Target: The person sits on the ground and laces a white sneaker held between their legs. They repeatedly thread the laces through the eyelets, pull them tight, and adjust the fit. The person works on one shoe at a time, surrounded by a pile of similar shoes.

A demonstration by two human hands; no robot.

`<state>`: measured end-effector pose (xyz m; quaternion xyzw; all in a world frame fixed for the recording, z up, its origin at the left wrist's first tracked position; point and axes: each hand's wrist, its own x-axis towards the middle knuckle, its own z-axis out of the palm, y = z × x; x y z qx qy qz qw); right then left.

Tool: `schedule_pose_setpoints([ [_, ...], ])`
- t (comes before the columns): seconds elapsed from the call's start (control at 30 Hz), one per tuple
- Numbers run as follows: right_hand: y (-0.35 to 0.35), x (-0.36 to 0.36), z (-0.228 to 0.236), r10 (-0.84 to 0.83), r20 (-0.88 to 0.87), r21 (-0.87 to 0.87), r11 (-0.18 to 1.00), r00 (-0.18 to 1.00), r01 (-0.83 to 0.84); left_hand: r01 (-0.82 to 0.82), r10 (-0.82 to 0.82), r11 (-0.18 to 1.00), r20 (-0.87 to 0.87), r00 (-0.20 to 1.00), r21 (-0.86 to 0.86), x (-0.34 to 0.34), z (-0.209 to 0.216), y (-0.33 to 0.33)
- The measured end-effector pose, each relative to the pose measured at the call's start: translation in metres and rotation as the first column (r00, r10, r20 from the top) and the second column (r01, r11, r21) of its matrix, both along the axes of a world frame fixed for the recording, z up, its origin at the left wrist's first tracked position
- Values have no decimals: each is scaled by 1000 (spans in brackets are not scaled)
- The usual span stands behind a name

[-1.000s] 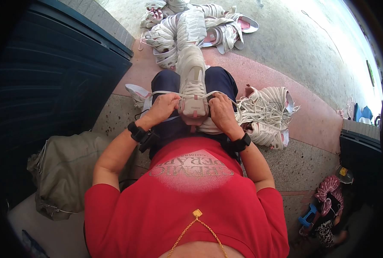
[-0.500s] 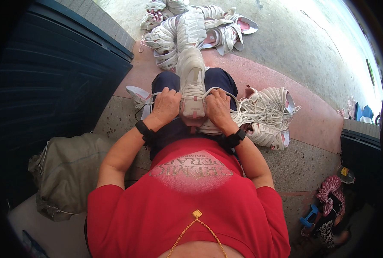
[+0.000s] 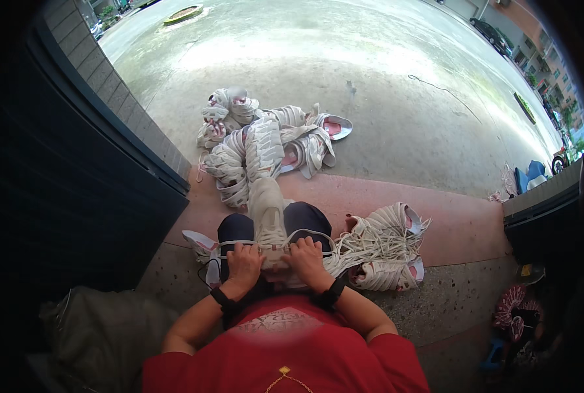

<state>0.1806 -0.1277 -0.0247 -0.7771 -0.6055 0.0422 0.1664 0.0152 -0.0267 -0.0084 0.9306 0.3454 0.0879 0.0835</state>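
Between my knees lies a cream-white sneaker upper [image 3: 270,219] with its lacing facing up and pinkish tabs at its near end. My left hand [image 3: 244,263] is closed at the left of that near end, on a white shoelace [image 3: 227,243] that runs out over the left knee. At the opposite side my right hand [image 3: 307,259] is pinched on the lace; a loop of it [image 3: 315,232] curves over the right knee. The fingertips are partly hidden. Past the upper, a row of nested sneaker uppers [image 3: 263,147] stretches away from me.
Right of my knees lies a bundle of laced uppers [image 3: 383,245] with many loose lace ends. More uppers [image 3: 308,141] are heaped on the concrete. A dark metal door [image 3: 89,177] stands at the left, with a grey-green sack [image 3: 112,334] below it. Pink patterned footwear [image 3: 516,308] is at lower right.
The view has tilted upward, so more of the yard shows and everything sits lower in the picture. Both hands stay at the near end of the upper, on the laces.
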Motion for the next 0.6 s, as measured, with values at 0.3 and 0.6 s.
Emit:
schedule_pose_setpoints([
  [0.3, 3, 12, -21, 86, -177, 117, 991, 980, -66, 123, -110, 991, 181, 977, -57, 1, 3, 14],
  [0.6, 6, 12, -28, 330, -245, 317, 916, 912, -247, 281, -171, 761, 236, 956, -585, 95, -45, 49],
])
